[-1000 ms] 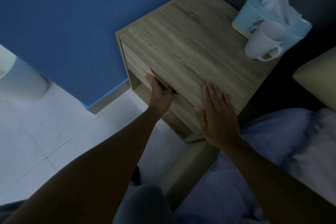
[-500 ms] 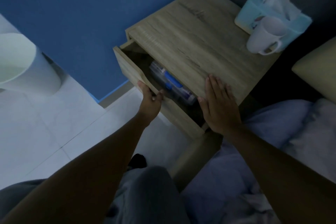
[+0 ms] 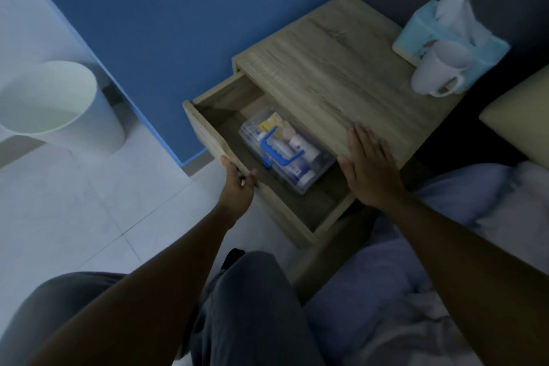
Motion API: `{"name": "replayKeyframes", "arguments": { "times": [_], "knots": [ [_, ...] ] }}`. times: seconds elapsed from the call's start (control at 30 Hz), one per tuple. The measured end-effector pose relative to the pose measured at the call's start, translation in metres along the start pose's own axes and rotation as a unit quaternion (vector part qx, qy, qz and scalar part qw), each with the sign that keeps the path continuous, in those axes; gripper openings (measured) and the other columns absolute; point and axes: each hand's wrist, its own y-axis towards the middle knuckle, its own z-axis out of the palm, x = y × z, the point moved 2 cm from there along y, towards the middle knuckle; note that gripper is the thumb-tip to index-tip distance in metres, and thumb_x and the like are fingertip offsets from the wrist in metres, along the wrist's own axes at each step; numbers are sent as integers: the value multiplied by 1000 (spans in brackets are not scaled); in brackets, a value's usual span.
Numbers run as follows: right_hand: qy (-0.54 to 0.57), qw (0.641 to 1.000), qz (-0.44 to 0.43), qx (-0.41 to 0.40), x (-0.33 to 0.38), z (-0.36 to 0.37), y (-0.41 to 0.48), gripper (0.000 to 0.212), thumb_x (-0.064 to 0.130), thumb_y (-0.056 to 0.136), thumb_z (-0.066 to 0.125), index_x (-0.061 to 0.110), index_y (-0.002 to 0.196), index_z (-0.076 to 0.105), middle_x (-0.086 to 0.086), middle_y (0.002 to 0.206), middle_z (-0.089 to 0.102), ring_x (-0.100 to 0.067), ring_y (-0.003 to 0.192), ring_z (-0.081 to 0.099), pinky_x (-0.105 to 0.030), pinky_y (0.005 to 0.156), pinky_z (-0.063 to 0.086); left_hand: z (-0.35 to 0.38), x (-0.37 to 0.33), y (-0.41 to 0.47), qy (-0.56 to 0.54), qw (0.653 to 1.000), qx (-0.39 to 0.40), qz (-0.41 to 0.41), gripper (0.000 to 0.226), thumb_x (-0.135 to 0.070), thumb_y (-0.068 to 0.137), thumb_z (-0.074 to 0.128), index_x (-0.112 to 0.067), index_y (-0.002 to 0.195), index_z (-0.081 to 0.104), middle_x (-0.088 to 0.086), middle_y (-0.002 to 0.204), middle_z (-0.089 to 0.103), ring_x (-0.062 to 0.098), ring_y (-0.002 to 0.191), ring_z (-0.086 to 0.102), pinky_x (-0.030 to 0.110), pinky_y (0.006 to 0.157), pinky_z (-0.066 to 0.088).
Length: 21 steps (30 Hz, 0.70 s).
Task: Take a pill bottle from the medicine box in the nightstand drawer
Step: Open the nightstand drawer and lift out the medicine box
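Note:
The wooden nightstand (image 3: pixel 335 68) has its drawer (image 3: pixel 208 134) pulled well out. Inside the drawer lies a clear plastic medicine box (image 3: pixel 318 163) with a blue handle (image 3: pixel 274 147) on its lid; white bottles and small packets show through it. My left hand (image 3: pixel 237 184) grips the top edge of the drawer front. My right hand (image 3: pixel 368 166) lies flat, fingers spread, on the front edge of the nightstand top, holding nothing.
A blue tissue box (image 3: pixel 451 36) and a white mug (image 3: pixel 436 71) stand at the back right of the nightstand top. A white bin (image 3: pixel 56 107) stands on the tiled floor at the left. Bedding (image 3: pixel 445 246) lies at the right, my knees below.
My left hand has pulled the drawer from shut to wide out, uncovering the medicine box. My right hand has stayed on the nightstand top.

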Motion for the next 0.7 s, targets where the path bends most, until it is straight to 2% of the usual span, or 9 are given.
{"name": "replayKeyframes", "arguments": {
  "times": [0.07, 0.2, 0.3, 0.4, 0.5, 0.57, 0.63, 0.7],
  "knots": [
    [3, 1000, 1, 5, 0, 0, 0, 68, 50, 103, 25, 15, 160, 12, -8, 169, 16, -26, 156, 14, -50, 124, 13, -6, 5, -6, 1, 1000, -5, -1, 93, -35, 99, 52, -32, 154, -23, -3, 165, 18, 6, 126, 43, 23, 94, 39],
    [9, 1000, 0, 25, -2, 0, 3, 68, 50, 104, 26, 16, 160, 9, -8, 170, 11, -25, 157, 10, -51, 124, 10, -19, 13, -14, -3, 1000, -12, -4, 93, -35, 99, 53, -33, 154, -22, -2, 166, 15, 22, 142, 38, 28, 98, 39],
    [13, 999, 1, 37, -2, -1, 4, 70, 52, 103, 23, 16, 161, 7, -7, 170, 8, -25, 157, 6, -51, 125, 7, -25, 18, -19, 3, 1000, -18, -3, 94, -35, 99, 54, -33, 154, -22, -2, 166, 13, 24, 146, 33, 29, 99, 38],
    [17, 998, 0, 57, -3, -2, 4, 71, 53, 102, 21, 16, 161, 2, -6, 171, 3, -24, 157, 3, -52, 126, 6, -30, 22, -21, 23, 999, -28, 0, 92, -36, 97, 55, -37, 154, -18, -4, 167, 9, 26, 149, 26, 38, 109, 35],
    [22, 997, 19, 73, 0, -1, 4, 72, 52, 103, 21, 15, 161, -1, -6, 171, -1, -25, 157, 0, -53, 126, 3, -33, 25, -20, 42, 998, -35, -4, 96, -33, 94, 61, -38, 154, -14, -5, 166, 11, 27, 149, 26, 43, 111, 35],
    [47, 995, 50, 75, 9, -3, 1, 72, 51, 104, 24, 15, 161, -2, -8, 171, -2, -28, 157, 1, -53, 126, 3, -32, 21, -20, 43, 998, -45, -7, 101, -30, 90, 66, -37, 154, -12, -4, 165, 15, 26, 148, 28, 41, 110, 36],
    [92, 994, 39, 43, 29, -7, -9, 70, 49, 104, 28, 14, 161, 7, -10, 170, 4, -28, 157, 5, -52, 126, 9, -28, 8, -21, 68, 993, -87, 35, 108, -28, 85, 73, -33, 155, -9, -6, 163, 14, 18, 147, 24, 37, 110, 34],
    [130, 991, -27, 8, 57, -8, -23, 62, 44, 104, 34, 17, 158, 20, -9, 169, 16, -24, 156, 12, -51, 125, 19, -27, -9, -21, 146, 972, -147, 108, 117, -35, 79, 78, -30, 155, -10, -7, 165, 3, 14, 151, 9, 40, 118, 23]
  ]
}}
